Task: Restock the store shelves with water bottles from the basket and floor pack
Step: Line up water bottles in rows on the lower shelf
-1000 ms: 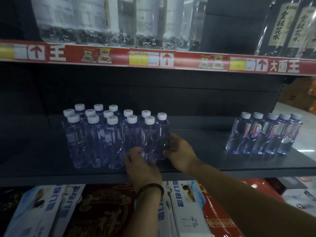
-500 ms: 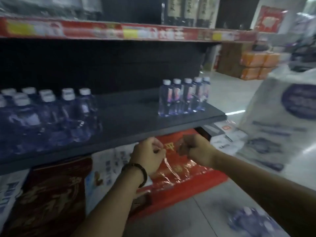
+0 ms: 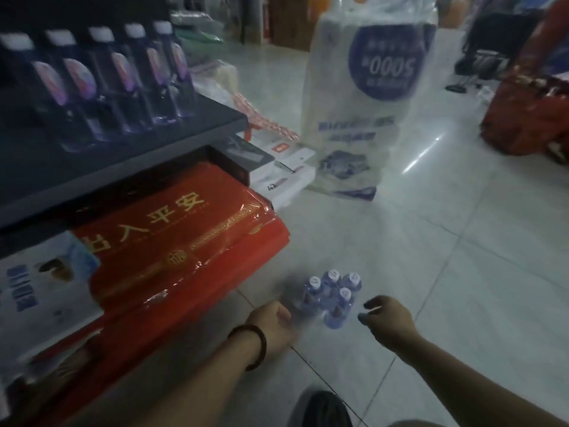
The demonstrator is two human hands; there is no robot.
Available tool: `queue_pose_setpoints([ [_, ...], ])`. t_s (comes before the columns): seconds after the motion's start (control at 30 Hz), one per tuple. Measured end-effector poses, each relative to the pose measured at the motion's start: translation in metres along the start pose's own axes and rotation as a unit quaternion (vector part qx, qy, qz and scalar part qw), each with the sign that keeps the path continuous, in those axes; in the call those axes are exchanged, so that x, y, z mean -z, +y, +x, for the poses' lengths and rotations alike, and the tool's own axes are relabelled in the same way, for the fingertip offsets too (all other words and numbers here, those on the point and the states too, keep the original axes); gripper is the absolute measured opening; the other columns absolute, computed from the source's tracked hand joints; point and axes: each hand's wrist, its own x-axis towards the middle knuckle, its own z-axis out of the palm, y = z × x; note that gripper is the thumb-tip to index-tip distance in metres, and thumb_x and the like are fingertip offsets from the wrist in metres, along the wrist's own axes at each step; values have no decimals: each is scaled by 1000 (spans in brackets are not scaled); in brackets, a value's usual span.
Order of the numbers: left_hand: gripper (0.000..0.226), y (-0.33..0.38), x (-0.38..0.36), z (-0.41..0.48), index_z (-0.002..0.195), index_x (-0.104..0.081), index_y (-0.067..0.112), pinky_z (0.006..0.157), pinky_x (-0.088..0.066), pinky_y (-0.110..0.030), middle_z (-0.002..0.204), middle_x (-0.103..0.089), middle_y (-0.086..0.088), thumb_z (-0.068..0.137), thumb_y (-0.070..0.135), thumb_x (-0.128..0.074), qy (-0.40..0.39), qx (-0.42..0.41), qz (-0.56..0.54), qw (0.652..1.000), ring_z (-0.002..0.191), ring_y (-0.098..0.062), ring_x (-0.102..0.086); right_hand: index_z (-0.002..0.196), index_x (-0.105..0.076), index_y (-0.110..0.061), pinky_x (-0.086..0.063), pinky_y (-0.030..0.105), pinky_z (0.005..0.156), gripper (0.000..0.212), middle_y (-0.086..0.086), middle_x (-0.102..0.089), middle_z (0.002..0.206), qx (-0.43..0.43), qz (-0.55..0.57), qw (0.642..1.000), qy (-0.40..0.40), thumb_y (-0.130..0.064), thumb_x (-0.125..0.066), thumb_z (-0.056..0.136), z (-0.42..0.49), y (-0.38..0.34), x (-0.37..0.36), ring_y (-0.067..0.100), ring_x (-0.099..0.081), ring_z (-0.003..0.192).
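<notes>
Upper left of frame: dark shelf (image 3: 172, 134) carrying a row of 5 white-capped water bottles (image 3: 101, 87), upright, shoulder to shoulder.

Under the shelf, left to centre: white printed boxes (image 3: 37, 291), then red film-wrapped packs (image 3: 184, 235) with gold characters, jutting past the shelf edge. More white boxes (image 3: 286, 177) lie beyond them.

Top centre: tall white plastic-wrapped pack (image 3: 363, 103) standing on the floor. Pale tiled floor (image 3: 462, 241), glossy, fills the right half. Red bag (image 3: 529, 112) at upper right.

Lower centre: floor pack of bottles (image 3: 332, 297) standing on the tiles, 4 caps readable.

Left hand (image 3: 271, 325), dark bracelet (image 3: 255, 343) on its wrist: fingers curled tight, knuckles against the pack's left side. Cannot tell whether it grips the wrap (motion blur smears the contact).

Right hand (image 3: 388, 322): fingers (image 3: 371, 306) half bent and spread toward the pack's right side, just beside it, holding nothing.

Hard to make out: label text on all bottles; how many bottles the pack holds. A dark shoe (image 3: 323, 408) is cut off at the bottom edge; both forearms run out of the bottom of the frame.
</notes>
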Motion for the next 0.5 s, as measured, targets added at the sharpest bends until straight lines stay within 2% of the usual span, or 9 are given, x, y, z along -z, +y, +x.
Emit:
queue_pose_setpoints([
  [0.07, 50, 2, -25, 33, 109, -57, 30, 85, -55, -29, 107, -67, 7, 72, 48, -86, 7, 9, -3, 1000, 99, -16, -67, 120, -69, -14, -57, 33, 80, 38, 7, -76, 103, -21, 17, 1000, 5, -23, -83, 86, 15, 20, -15, 25, -71, 92],
  [0.17, 52, 1, -55, 78, 115, -53, 27, 84, -49, -24, 113, -67, 2, 77, 32, -89, 50, 17, -38, 998, 96, -16, -62, 134, -60, -12, -59, 39, 89, 55, 12, -71, 121, -52, 40, 998, -14, -21, -85, 86, 40, 34, -43, 27, -68, 105],
  [0.23, 63, -1, -73, 106, 124, -53, 24, 89, -54, -27, 120, -67, 1, 74, 26, -92, 76, 26, -73, 994, 100, -17, -63, 140, -54, -12, -58, 41, 93, 64, 13, -67, 132, -67, 69, 995, -25, -19, -86, 85, 55, 35, -62, 28, -66, 112],
  [0.3, 76, -1, -89, 127, 129, -53, 23, 93, -56, -30, 127, -68, 0, 66, 28, -95, 108, 29, -92, 989, 107, -19, -66, 145, -51, -12, -54, 36, 91, 69, 13, -63, 139, -74, 100, 992, -19, -18, -86, 86, 67, 34, -78, 28, -64, 115],
  [0.4, 79, 2, -110, 149, 125, -57, 22, 89, -54, -27, 127, -64, 0, 58, 34, -98, 172, 8, -126, 977, 107, -17, -66, 144, -53, -15, -48, 34, 89, 66, 10, -65, 139, -72, 160, 984, 27, -24, -85, 87, 78, 33, -101, 28, -64, 116],
  [0.5, 75, 5, -122, 162, 124, -55, 27, 91, -57, -32, 128, -66, 2, 62, 38, -96, 181, 0, -148, 972, 111, -20, -69, 136, -59, -20, -53, 39, 94, 59, 5, -70, 129, -72, 203, 973, 83, -31, -86, 85, 83, 38, -123, 26, -67, 115],
])
